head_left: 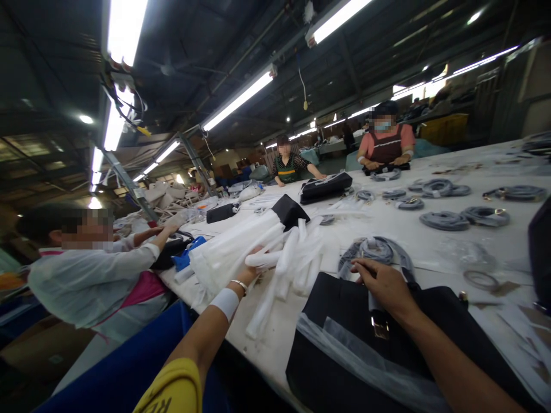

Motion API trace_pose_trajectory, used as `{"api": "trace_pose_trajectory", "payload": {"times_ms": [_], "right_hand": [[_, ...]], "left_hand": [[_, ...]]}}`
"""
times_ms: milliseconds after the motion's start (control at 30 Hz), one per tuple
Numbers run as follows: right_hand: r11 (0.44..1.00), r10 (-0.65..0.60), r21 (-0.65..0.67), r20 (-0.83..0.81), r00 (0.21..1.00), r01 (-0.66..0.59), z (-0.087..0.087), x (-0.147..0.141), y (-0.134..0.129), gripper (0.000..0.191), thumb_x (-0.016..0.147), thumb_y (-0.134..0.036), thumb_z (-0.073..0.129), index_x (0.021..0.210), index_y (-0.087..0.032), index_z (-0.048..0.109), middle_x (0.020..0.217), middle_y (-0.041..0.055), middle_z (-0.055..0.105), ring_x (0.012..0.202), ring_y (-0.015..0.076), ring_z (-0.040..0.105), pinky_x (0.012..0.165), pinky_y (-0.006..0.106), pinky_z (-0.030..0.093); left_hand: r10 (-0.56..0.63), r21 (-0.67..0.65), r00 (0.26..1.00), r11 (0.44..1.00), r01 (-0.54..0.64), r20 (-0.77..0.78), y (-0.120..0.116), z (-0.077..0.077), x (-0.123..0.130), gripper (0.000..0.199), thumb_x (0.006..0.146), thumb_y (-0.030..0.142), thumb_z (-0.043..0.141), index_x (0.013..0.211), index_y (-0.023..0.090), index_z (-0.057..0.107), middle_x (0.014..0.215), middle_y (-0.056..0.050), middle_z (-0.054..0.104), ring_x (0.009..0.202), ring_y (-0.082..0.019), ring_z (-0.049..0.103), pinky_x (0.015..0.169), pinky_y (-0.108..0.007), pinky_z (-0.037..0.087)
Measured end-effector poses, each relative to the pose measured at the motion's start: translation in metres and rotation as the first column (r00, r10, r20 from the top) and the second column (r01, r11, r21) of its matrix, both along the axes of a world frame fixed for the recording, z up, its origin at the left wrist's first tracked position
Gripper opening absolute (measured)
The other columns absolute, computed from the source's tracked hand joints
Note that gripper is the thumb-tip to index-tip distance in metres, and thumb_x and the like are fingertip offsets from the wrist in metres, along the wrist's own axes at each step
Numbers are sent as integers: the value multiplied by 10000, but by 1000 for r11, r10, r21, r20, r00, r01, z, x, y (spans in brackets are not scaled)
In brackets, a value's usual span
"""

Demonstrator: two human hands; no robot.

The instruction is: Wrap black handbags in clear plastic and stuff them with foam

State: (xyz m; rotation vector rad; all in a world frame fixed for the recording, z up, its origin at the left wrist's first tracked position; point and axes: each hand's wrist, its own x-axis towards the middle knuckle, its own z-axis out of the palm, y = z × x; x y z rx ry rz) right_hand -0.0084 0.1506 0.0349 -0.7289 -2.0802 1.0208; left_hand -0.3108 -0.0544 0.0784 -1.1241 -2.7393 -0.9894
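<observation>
My left hand point(255, 261) reaches into a pile of white foam rolls point(297, 258) and is closed around one white roll point(267, 260). A black handbag point(331, 321) lies before me on the right, with a clear plastic strip point(357, 350) across its front. Over the bag's top, my right hand point(385, 287) has its fingers curled and pressed together beside a grey strap point(402, 255). Whether the fingertips grip that strap is hidden. Below this hand a gold clasp point(379, 327) shows on the bag.
Coiled grey straps point(443, 220) lie across the white table point(451, 249). A roll of tape point(481, 280) is at right. Other black bags point(326, 186) stand farther back. One co-worker point(103, 287) is at left, two across the table. A blue bin point(142, 355) stands below left.
</observation>
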Motion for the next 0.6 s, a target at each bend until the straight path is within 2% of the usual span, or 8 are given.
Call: {"api": "trace_pose_trajectory", "payload": {"times_ms": [100, 233, 333, 400, 500, 600], "right_hand": [[1000, -5, 2, -3, 1000, 5, 1, -1, -1, 340, 821, -416, 485, 958, -225, 732, 782, 20, 756, 677, 217, 699, 686, 336, 509], [1000, -11, 13, 12, 1000, 11, -2, -2, 0, 352, 839, -426, 482, 999, -232, 729, 769, 11, 753, 715, 221, 701, 686, 332, 500], [1000, -19, 22, 24, 1000, 19, -5, -1, 2, 364, 848, -435, 482, 1017, -230, 731, 742, 10, 748, 712, 225, 699, 668, 333, 493], [999, -25, 30, 20, 999, 25, -4, 0, 2, 367, 847, -439, 483, 1005, -225, 736, 718, 11, 744, 677, 224, 694, 648, 333, 491], [999, -15, 34, -6, 1000, 16, -1, 1, 0, 360, 835, -434, 492, 971, -214, 743, 716, 17, 745, 638, 215, 689, 633, 326, 501], [1000, 1, 16, -58, 998, 0, 4, 1, -3, 352, 827, -437, 514, 959, -207, 746, 714, 26, 747, 612, 209, 687, 641, 327, 521]], "left_hand": [[-34, 87, 995, 996, 25, 95, 18, 23, -17, 289, 934, 338, 580, 1157, 154, 599, 1162, -86, 618, 985, -203, 626, 846, -400, 545], [-98, 266, 972, 963, 39, 213, 23, 48, -28, 199, 891, 300, 625, 940, 110, 654, 914, -80, 704, 879, -180, 680, 803, -325, 559], [-203, 341, 920, 937, 82, 336, 17, 52, -21, 193, 786, 262, 737, 816, 95, 646, 772, -94, 710, 782, -202, 705, 732, -329, 579], [-257, 393, 876, 915, 86, 407, 15, 50, -12, 227, 745, 260, 776, 781, 96, 623, 758, -108, 711, 741, -212, 709, 709, -354, 588], [-309, 527, 838, 849, 30, 449, 18, 54, -1, 237, 810, 312, 718, 815, 120, 579, 831, -107, 715, 762, -177, 708, 775, -359, 586], [-369, 651, 822, 759, -4, 434, 28, 78, 8, 207, 861, 322, 658, 852, 144, 553, 867, -73, 704, 799, -130, 697, 850, -324, 566]]}}
